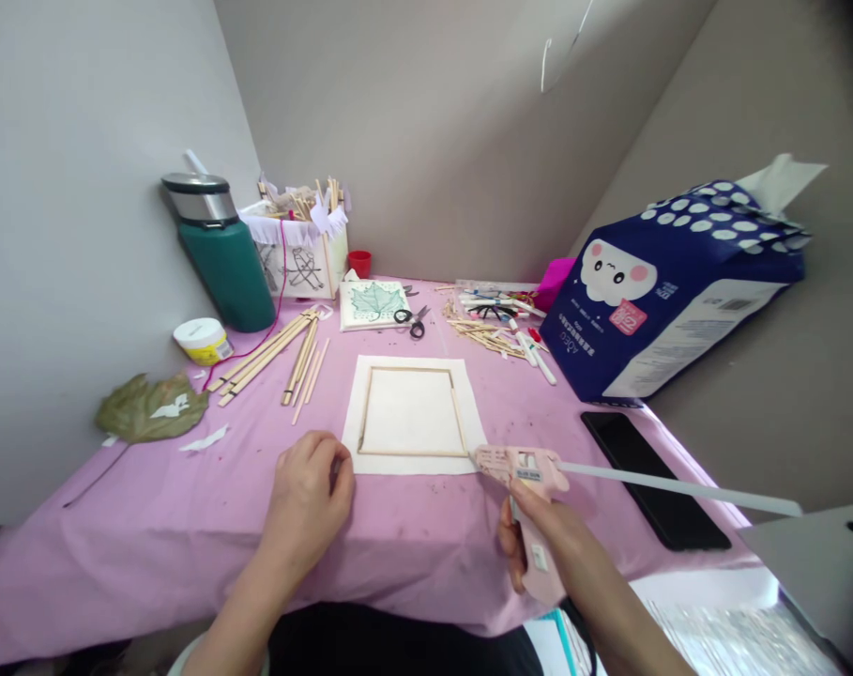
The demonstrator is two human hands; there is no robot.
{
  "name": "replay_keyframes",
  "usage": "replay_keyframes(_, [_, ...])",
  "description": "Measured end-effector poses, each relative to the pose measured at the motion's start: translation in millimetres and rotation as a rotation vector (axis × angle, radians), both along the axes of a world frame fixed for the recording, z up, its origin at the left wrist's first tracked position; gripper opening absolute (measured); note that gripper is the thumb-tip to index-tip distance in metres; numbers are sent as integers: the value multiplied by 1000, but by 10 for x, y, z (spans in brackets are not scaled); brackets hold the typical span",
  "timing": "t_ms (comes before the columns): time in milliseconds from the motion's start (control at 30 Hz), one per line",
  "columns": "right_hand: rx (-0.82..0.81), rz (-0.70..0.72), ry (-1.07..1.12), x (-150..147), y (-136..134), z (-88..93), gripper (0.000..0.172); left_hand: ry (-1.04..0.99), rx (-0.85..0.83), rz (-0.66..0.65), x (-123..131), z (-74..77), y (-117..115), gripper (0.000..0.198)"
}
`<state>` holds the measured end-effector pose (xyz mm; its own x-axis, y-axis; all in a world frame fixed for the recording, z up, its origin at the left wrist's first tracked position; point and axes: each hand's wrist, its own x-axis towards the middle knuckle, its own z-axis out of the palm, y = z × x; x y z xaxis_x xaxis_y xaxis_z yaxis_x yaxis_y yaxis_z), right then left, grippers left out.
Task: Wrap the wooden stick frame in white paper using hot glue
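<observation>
My right hand (539,535) grips a pink hot glue gun (514,465) by its handle, with a long white glue stick (679,486) sticking out of the back. The gun's nozzle is at the lower right corner of a square frame of thin wooden sticks (412,454). That frame lies flat on a white sheet of paper (412,413) and follows its edges a little way in. Beside the sheet's lower left corner, my left hand (312,488) rests on the table with its fingers curled in and nothing visible in them.
On the pink tablecloth (243,479) lie bamboo sticks (267,352), a dried leaf (151,408), black scissors (416,327) and a leaf picture (376,302). A green bottle (225,263) and decorated box (299,258) stand behind. At right are markers (531,352), a tissue pack (651,291) and a phone (651,479).
</observation>
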<state>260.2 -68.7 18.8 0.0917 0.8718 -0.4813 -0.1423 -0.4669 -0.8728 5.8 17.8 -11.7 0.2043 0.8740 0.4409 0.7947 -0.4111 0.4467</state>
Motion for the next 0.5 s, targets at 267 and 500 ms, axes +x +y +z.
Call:
replay_keyframes(267, [85, 56, -74, -165, 16, 80, 48, -80, -12, 0, 15, 27, -16, 10])
replay_keyframes(500, [323, 98, -59, -698, 299, 292, 52, -582, -466, -366, 326, 492, -381, 12])
